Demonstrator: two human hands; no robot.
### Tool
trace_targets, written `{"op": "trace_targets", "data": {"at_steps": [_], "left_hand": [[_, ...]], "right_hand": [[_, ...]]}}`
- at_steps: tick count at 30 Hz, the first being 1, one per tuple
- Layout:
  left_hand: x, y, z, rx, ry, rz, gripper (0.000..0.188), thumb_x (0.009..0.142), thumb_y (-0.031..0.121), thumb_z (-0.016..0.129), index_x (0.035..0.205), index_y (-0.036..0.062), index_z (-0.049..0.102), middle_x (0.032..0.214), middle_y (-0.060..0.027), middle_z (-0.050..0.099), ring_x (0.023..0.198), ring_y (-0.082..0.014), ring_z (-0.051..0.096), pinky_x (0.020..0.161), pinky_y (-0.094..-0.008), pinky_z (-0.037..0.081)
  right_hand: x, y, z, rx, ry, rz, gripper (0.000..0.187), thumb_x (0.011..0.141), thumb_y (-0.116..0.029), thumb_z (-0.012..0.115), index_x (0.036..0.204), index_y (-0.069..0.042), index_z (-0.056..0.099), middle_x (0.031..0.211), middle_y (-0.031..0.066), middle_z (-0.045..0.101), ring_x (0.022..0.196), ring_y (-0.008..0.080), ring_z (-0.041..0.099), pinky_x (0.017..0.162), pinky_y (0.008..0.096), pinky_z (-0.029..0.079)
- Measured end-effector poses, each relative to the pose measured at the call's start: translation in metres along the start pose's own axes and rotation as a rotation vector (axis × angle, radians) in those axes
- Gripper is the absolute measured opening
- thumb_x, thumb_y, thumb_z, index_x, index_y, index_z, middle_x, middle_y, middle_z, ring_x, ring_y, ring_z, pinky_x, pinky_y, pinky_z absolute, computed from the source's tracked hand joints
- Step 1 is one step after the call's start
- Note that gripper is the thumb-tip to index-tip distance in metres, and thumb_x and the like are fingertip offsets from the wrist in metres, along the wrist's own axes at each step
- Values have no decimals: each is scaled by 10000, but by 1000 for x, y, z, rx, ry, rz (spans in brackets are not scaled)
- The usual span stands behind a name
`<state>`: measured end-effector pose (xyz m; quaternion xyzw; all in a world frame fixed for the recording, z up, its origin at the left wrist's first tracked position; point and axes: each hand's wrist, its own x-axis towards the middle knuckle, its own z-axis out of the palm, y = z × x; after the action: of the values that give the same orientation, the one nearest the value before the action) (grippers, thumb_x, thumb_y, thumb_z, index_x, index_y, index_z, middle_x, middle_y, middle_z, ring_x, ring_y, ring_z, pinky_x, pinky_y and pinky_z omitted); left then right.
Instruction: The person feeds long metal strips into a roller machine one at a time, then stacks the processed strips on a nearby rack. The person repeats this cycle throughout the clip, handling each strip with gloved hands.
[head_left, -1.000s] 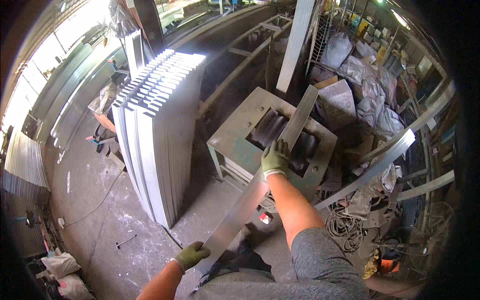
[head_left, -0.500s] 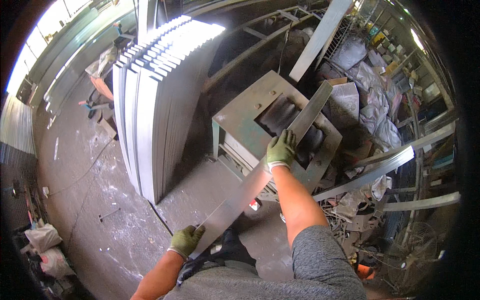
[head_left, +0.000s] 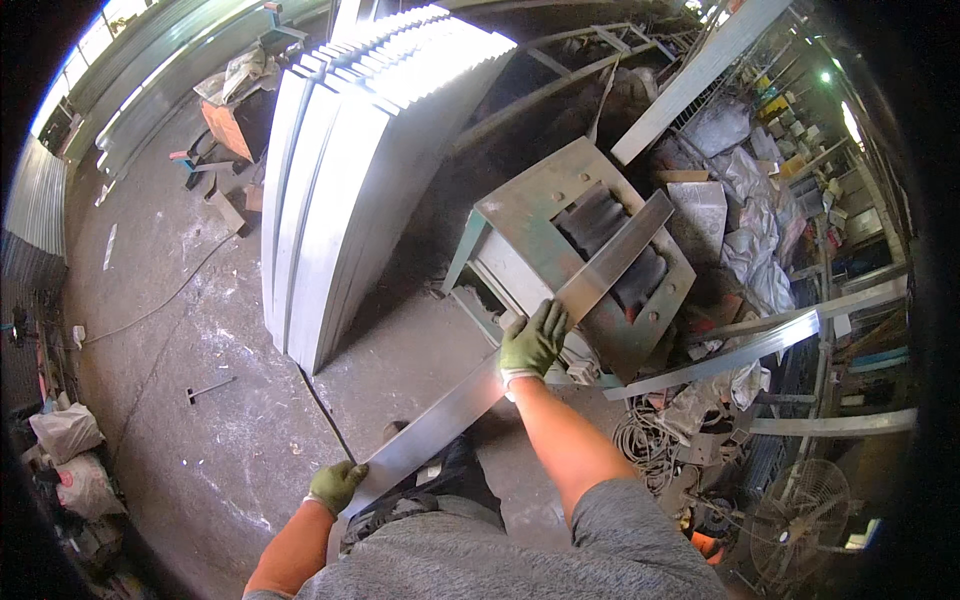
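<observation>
Since a second ago, both hands have kept their grip on the strip (head_left: 520, 355), its far end lying over the rollers (head_left: 610, 245) of the machine (head_left: 540, 200). Right hand (head_left: 532, 340) clasps its middle; left hand (head_left: 335, 485) grips its near end. Stacked sheets (head_left: 350, 180) stand to the left.

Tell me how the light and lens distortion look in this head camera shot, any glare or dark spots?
Head view: sun glares hard off the stacked sheets, washing out their top edges; the long strip in the left hand and right hand is evenly lit and sharp; the right-side clutter sits in deep shade; fisheye bends straight edges near the black rim.
</observation>
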<state>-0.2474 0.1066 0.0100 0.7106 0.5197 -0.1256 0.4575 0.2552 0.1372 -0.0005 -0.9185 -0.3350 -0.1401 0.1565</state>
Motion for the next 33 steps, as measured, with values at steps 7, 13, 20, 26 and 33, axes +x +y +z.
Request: {"op": "trace_targets", "data": {"at_steps": [7, 13, 20, 26, 33], "left_hand": [[-35, -94, -7, -34, -51, -42, 583, 1108, 598, 585, 1074, 67, 823, 1069, -273, 799, 1073, -505, 757, 938, -582, 577], [-73, -160, -12, -62, -63, -134, 574, 1087, 597, 626, 1161, 67, 832, 1138, -255, 819, 1142, -464, 772, 990, -529, 590], [-118, -225, -32, 33, -52, -168, 546, 1086, 585, 625, 1154, 93, 850, 1119, -250, 823, 1117, -469, 781, 974, -548, 597], [-106, -216, -33, 19, -109, -210, 582, 1087, 632, 620, 1226, 109, 835, 1209, -241, 818, 1202, -472, 755, 1034, -538, 582], [-19, -29, -27, 162, -134, -63, 771, 947, 764, 752, 1267, 63, 778, 1211, -257, 825, 1214, -469, 765, 1028, -533, 596]], "right_hand": [[-90, -47, -12, 28, -105, 2, 745, 1079, -330, 591, 1686, 74, 439, 1795, 299, 374, 1672, 494, 322, 1384, 608, 246], [-158, -78, -41, 96, -272, -18, 807, 1115, -404, 564, 1716, 99, 372, 1834, 312, 292, 1712, 513, 215, 1411, 606, 165], [-220, -94, -67, 199, -397, -118, 922, 1089, -537, 606, 1744, 57, 347, 1836, 315, 282, 1697, 532, 240, 1352, 686, 219], [-215, -74, -68, 182, -459, -214, 942, 1075, -498, 659, 1706, 129, 347, 1807, 381, 269, 1687, 585, 208, 1391, 651, 172], [-40, 15, -40, 111, -252, -307, 879, 1126, -476, 520, 1711, 149, 317, 1784, 400, 314, 1673, 580, 270, 1391, 647, 184]]}}
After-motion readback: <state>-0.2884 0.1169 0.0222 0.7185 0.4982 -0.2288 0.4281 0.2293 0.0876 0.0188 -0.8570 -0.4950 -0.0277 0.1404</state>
